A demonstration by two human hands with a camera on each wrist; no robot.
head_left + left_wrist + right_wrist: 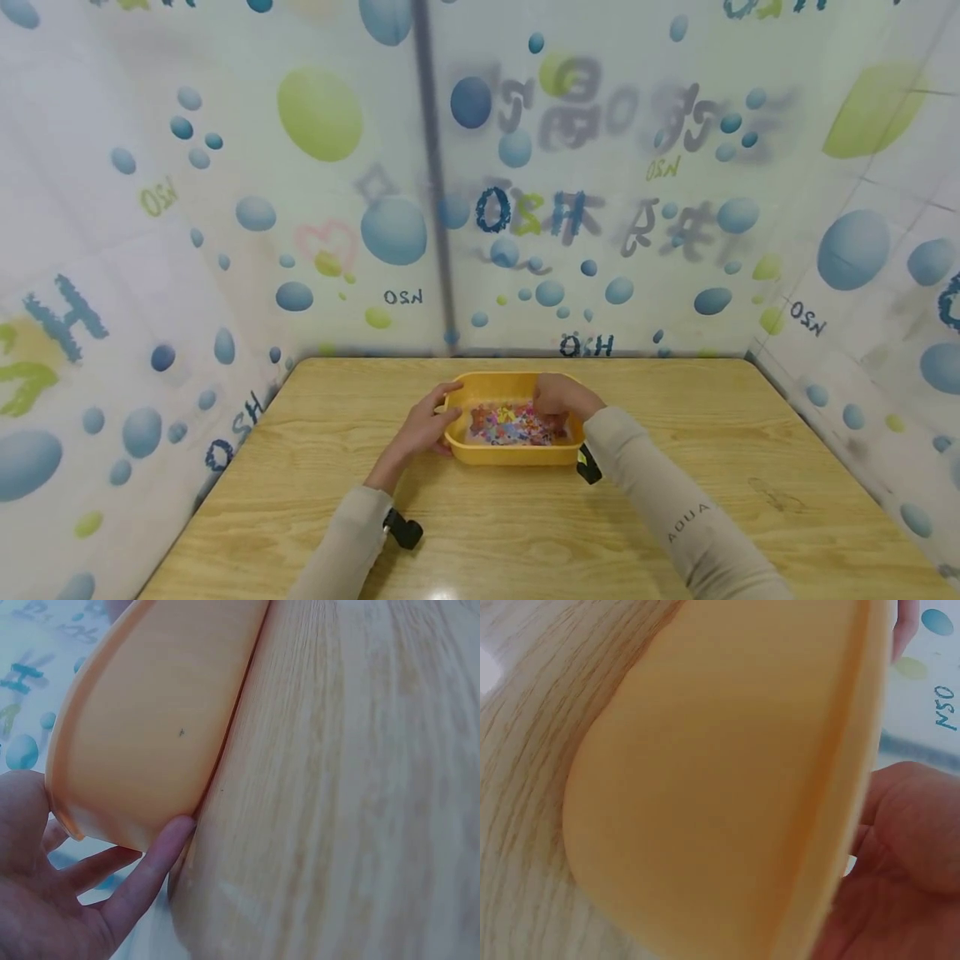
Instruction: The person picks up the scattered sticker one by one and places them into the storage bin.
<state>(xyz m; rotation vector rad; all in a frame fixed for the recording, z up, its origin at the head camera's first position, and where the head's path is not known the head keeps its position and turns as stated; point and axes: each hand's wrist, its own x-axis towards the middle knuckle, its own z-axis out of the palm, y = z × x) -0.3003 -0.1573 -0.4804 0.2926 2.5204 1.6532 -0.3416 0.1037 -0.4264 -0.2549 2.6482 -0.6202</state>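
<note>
A yellow plastic basin [517, 455] stands on the wooden table and holds a heap of small multicoloured pieces [510, 425], too small to tell their kind. At its left end my left hand [422, 427] grips the rim, the thumb over the edge and the other fingers along the outer wall. In the left wrist view a fingertip of this hand [82, 892] touches the wall low down near the table. My right hand [561, 396] reaches over the right rim into the basin, its fingers bent down to the pieces. The basin's wall [697, 787] hides those fingertips in the right wrist view.
The wooden table [675, 500] extends around the basin on all sides. Behind it hangs a translucent curtain [585, 275] printed with blue and green dots, and similar panels close off both sides. A dark wrist camera [405, 530] sits at my left cuff.
</note>
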